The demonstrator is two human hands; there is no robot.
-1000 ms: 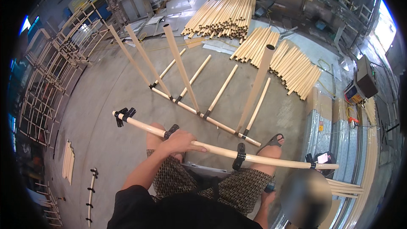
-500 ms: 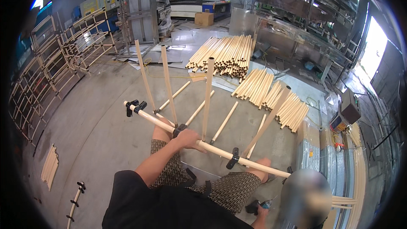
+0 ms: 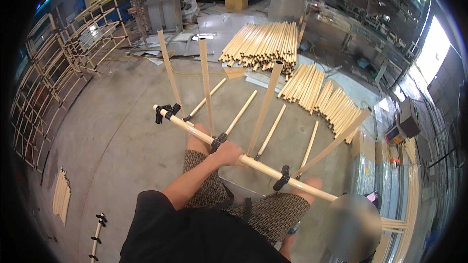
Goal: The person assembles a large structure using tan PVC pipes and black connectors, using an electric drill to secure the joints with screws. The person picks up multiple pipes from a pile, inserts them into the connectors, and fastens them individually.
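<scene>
My left hand [image 3: 227, 155] is closed around a long cream pipe [image 3: 265, 168] lying across above my knees. Black pipe joints [image 3: 282, 178] are clamped along it, one just left of my hand. Several cream uprights [image 3: 263, 109] rise beyond the pipe, while shorter cream pipes [image 3: 241, 112] lie away from me near the floor. At the lower edge, my right hand [image 3: 286, 246] is mostly hidden beside my thigh. A small teal part of a cordless drill [image 3: 293, 228] shows there; the earlier frame shows my fingers around it. A round blurred patch hides the long pipe's right end.
Piles of cream pipes [image 3: 263, 44] lie ahead and to the right. Pipe frames [image 3: 63, 58] stand at far left. A short pipe with black joints [image 3: 96, 238] and a small pipe bundle [image 3: 61, 197] lie at left. Wrapped lengths [image 3: 363, 165] and a bucket [image 3: 394, 134] are at right.
The long pipe, its uprights and my left hand appear farther right as the view shifts. My right hand and the drill have gone mostly behind my thigh.
</scene>
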